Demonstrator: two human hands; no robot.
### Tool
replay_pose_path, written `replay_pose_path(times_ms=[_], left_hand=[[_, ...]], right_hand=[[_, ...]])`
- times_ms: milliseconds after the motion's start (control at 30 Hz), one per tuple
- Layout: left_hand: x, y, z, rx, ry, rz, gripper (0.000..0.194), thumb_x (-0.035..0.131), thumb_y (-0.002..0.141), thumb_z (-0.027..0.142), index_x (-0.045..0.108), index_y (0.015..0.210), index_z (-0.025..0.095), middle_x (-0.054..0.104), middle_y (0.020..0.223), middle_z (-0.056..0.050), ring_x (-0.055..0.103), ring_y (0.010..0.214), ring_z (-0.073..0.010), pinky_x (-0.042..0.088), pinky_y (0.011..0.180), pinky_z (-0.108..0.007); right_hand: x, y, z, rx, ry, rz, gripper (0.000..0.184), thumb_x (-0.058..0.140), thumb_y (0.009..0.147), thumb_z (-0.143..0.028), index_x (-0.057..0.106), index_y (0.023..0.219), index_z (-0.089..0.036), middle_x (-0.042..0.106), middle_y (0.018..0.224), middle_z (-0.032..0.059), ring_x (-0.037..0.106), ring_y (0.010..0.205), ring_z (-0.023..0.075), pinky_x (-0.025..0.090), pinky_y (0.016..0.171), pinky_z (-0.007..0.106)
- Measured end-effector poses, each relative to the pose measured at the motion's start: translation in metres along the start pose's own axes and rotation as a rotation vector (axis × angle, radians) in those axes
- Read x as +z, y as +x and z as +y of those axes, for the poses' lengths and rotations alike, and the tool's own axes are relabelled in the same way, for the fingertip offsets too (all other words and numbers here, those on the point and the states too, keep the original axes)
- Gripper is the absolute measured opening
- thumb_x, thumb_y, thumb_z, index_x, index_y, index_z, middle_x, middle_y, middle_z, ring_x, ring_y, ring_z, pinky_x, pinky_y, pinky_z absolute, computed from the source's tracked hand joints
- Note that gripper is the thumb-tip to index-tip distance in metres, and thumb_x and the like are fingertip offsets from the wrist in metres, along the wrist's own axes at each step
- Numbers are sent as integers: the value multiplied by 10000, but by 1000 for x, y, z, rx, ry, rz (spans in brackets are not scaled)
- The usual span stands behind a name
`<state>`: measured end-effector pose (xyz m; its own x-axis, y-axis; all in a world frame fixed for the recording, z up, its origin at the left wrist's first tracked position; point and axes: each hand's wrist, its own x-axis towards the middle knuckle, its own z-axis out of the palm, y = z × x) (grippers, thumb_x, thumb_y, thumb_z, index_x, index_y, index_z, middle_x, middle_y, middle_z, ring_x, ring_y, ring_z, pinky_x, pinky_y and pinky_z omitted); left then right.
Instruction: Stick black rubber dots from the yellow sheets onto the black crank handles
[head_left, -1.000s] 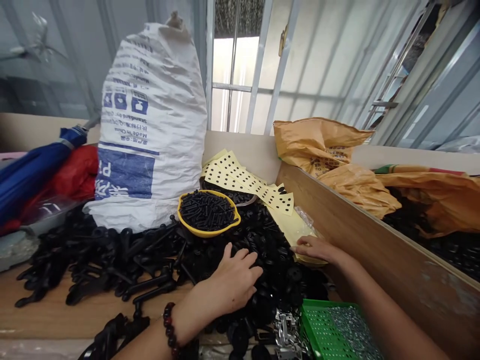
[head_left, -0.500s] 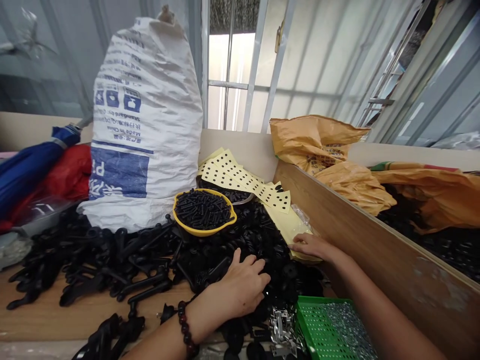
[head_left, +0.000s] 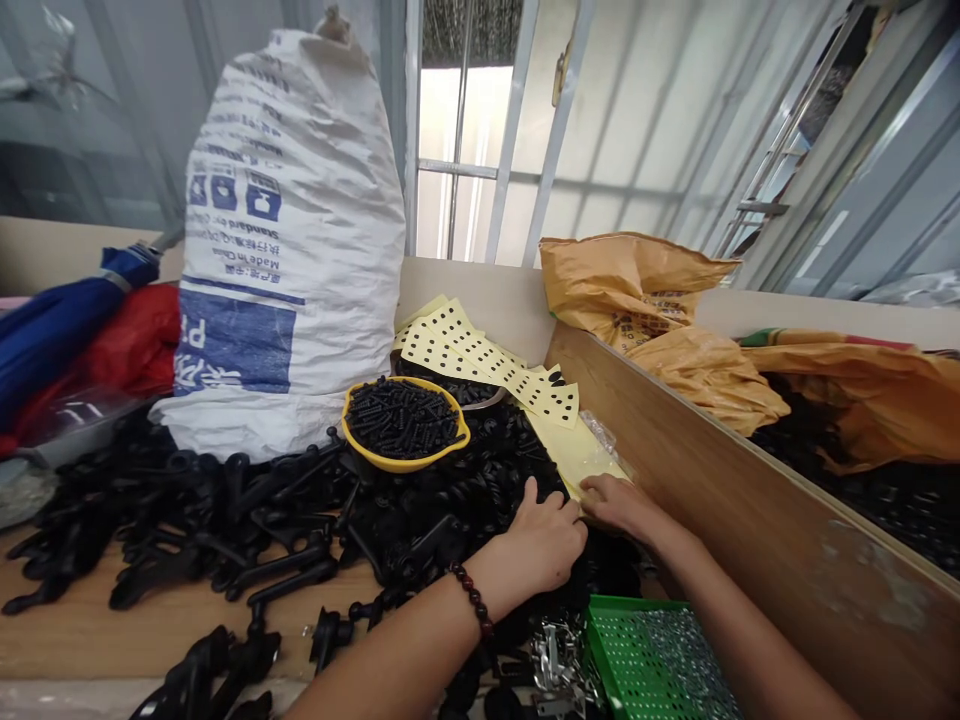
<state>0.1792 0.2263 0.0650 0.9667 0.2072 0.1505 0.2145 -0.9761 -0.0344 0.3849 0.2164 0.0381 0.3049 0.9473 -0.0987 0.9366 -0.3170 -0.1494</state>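
Note:
My left hand (head_left: 541, 540) rests on a heap of small black plastic parts (head_left: 480, 490), fingers curled and pressed together beside the edge of a yellow backing sheet (head_left: 577, 455). What its fingers hold, if anything, is hidden. My right hand (head_left: 619, 503) lies on the near end of that sheet, fingertips bent down onto it and touching my left hand. A beaded bracelet (head_left: 472, 600) is on my left wrist. Behind the heap, a yellow bowl (head_left: 405, 425) is full of black screws.
A big white woven sack (head_left: 292, 230) stands at the back left, with long black handles (head_left: 187, 520) spread before it. Yellow sheets with black dots (head_left: 480, 355) lie behind the bowl. A green perforated tray (head_left: 652, 660) sits near me. A wooden divider (head_left: 735, 480) runs along the right, orange bags (head_left: 660, 300) beyond.
My left hand has slid right across the black parts until it meets my right hand at the yellow sheet. My right hand has barely moved.

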Motion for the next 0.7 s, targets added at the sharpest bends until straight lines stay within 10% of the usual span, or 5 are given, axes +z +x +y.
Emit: replay_pose_path(times_ms=[567,700], left_hand=[[14,38,-2,-181,-487,-65,285,531,723,17,657,964,101,622,1090,-179,538,1137,-320,269,1063,-565],[14,31,2,-356,-933,72,409,552,701,46,635,1095,114,614,1168,-158,523,1176,-293,368,1035,-418]], right_hand=[[-67,-80,-40,5,-245,756,310,314,956,-278,579,817,-197,667,868,91,581,621,191,314,541,299],[-104,-137,-58,-238,-349,1195,291,347,970,-299,571,803,-216,618,688,42,533,571,184,319,542,302]])
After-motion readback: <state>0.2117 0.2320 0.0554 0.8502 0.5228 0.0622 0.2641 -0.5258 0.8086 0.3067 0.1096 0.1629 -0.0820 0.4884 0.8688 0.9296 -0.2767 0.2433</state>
